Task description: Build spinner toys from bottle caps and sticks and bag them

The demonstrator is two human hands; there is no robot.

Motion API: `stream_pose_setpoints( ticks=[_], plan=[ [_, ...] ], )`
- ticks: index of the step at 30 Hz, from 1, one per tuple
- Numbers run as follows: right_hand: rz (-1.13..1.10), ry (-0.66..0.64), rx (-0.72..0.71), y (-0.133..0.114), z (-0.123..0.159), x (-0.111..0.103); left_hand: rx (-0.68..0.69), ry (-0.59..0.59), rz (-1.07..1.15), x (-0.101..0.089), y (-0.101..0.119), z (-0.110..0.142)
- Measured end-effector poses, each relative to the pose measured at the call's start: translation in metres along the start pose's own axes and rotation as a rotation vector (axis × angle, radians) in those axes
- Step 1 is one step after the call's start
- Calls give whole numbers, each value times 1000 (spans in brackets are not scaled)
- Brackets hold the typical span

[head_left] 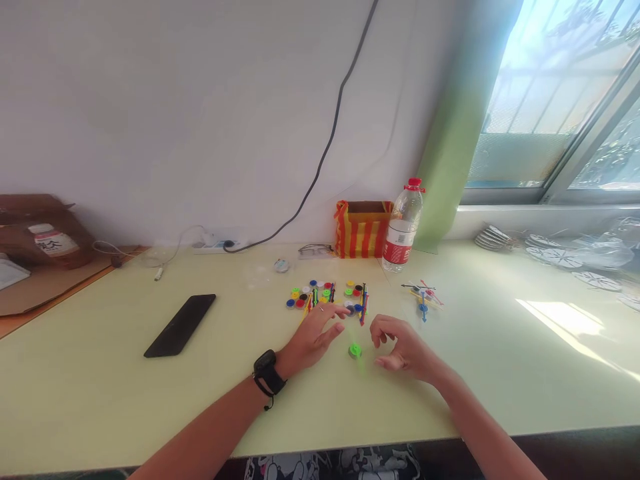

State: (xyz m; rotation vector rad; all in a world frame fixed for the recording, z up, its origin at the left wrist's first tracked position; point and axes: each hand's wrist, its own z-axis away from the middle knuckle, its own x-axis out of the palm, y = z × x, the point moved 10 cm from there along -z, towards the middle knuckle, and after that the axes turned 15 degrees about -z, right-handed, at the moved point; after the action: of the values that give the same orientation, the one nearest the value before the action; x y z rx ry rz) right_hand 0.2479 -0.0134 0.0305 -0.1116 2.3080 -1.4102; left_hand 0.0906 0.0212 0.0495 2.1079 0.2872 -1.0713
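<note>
A green arrow spinner (355, 351) on a round base stands on the table between my hands, its arrow smeared by motion. Just left of it is my left hand (317, 335), fingers stretched out and holding nothing. The fingertips reach over a group of coloured arrows (364, 305) and round discs (349, 292). To the right of the spinner, my right hand (403, 347) has bent fingers with the thumb apart, nothing between them. Beyond it lies a cluster of spinners with blue, black, red and yellow arrows (424, 308).
A black phone (181, 325) lies at the left. Against the wall stand a red-and-yellow striped bag (363, 233) and a large plastic bottle (403, 227). A power strip (215, 244) with cables is at the back. White patterned discs (555, 256) lie at the right by the window.
</note>
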Motion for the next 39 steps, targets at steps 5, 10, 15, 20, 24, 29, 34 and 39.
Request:
stream_pose_setpoints(
  ticks=[5,10,15,20,24,29,34,39],
  plan=[
    [10,21,72,5,4,-9,45,9,13,-3,0,0],
    [76,259,64,-6,5,-31,35,16,-63,-7,2,2],
    [6,461,-9,-16,13,-51,-29,49,-114,-7,-5,0],
    [-97,632,14,-8,27,-67,-84,94,-67,-4,-8,-2],
    [-73,661,-20,-6,34,-73,-71,77,-64,-1,0,0],
    [-65,688,-66,-7,39,-76,-74,66,-52,-3,1,0],
    [-22,623,-76,-17,27,-67,-31,8,-24,1,-1,-1],
    [160,583,-105,-32,19,-62,6,1,-159,-2,0,0]
  ],
)
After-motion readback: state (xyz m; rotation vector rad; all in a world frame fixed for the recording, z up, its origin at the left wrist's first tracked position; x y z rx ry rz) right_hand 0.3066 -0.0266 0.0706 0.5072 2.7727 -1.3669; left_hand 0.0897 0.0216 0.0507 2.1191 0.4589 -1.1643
